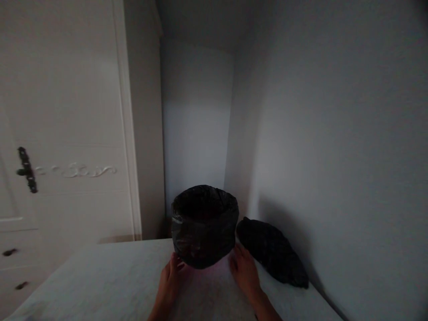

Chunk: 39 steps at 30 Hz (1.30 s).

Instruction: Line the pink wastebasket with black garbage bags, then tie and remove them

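Note:
A round bin (203, 238) lined with a black plastic bag stands upright near the far edge of the pale table, its mouth open and dark inside. The bag is folded down over the rim and covers the outside. My left hand (170, 276) is at the bin's lower left side, and my right hand (245, 269) is at its lower right. Both hands have their fingers apart and curved toward the base; whether the fingertips press on it is too dark to tell. A dark bundled plastic bag (272, 252) lies to the right of the bin.
The pale table (113, 276) spreads under everything. A grey wall (334, 156) borders it on the right. On the left stands a white wardrobe (73, 111) with a dark handle (27, 170) and drawers below.

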Available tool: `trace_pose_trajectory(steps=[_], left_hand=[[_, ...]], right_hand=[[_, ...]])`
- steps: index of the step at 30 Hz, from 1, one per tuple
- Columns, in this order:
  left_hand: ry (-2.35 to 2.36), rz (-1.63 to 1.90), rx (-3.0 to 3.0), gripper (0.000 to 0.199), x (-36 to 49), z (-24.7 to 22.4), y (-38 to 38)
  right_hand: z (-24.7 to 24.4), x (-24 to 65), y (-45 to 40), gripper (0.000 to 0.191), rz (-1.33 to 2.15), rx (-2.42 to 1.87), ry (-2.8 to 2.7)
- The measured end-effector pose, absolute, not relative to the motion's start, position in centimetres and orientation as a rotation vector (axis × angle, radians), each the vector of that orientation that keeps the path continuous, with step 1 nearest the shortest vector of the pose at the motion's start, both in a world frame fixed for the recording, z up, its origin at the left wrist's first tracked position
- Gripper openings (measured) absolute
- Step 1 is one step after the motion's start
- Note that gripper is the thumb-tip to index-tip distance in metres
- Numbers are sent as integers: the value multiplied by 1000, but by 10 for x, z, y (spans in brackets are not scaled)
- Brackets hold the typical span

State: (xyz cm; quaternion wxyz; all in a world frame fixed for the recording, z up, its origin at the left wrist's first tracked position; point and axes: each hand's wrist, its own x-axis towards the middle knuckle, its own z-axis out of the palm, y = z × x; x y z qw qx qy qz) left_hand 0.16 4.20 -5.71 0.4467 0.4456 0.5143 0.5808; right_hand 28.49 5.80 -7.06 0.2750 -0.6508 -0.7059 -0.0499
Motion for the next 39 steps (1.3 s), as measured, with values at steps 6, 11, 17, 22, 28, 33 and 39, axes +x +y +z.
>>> trace_pose_trajectory(steps=[6, 11, 17, 22, 28, 33, 39], left_hand=[[1276, 1445, 1050, 101, 0, -63, 46], [1279, 1446, 1052, 100, 0, -63, 46], [1270, 1424, 1087, 103, 1, -55, 41], [1285, 1440, 1073, 100, 1, -57, 41], [1292, 1431, 1069, 99, 2, -53, 40], [1288, 1414, 1085, 97, 2, -46, 38], [1270, 1431, 1065, 93, 1, -50, 38]], right_hand=[[-74, 291, 59, 43, 42, -1645, -1885], [-70, 292, 58, 43, 107, -1628, -1843], [-71, 294, 59, 41, 138, -1605, -1802], [-72, 294, 60, 39, 140, -1574, -1774], [-73, 294, 60, 37, 160, -1563, -1737], [-74, 295, 61, 39, 183, -1568, -1738], [-74, 295, 61, 39, 200, -1548, -1746]])
